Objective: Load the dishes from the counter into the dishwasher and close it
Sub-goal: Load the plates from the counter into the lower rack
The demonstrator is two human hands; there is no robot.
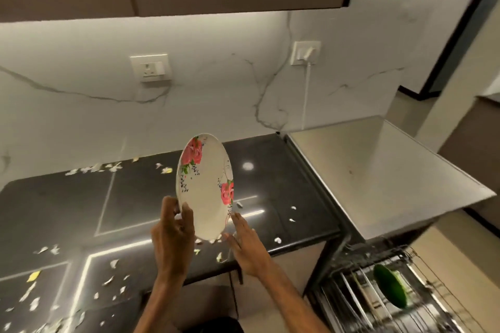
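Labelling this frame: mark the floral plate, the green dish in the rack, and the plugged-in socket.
floral plate (pixel 205 197), head view, bare centre.
green dish (pixel 391 289), head view, its middle.
plugged-in socket (pixel 305 53), head view, faceplate.

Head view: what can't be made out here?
- Dishwasher rack: cut by the frame's lower edge and motion-blurred; contents unclear beyond one green dish.
- Plate: back face turned away, hidden.
- Left hand: fingertips behind the plate's rim.
- Right hand: contact with the plate uncertain.

Single head-worn wide-angle view, looking forward and down from standing height, black counter (pixel 135 197) near and left, marble backsplash (pixel 216 84) far, open dishwasher rack (pixel 378 297) near right, frame edges blurred
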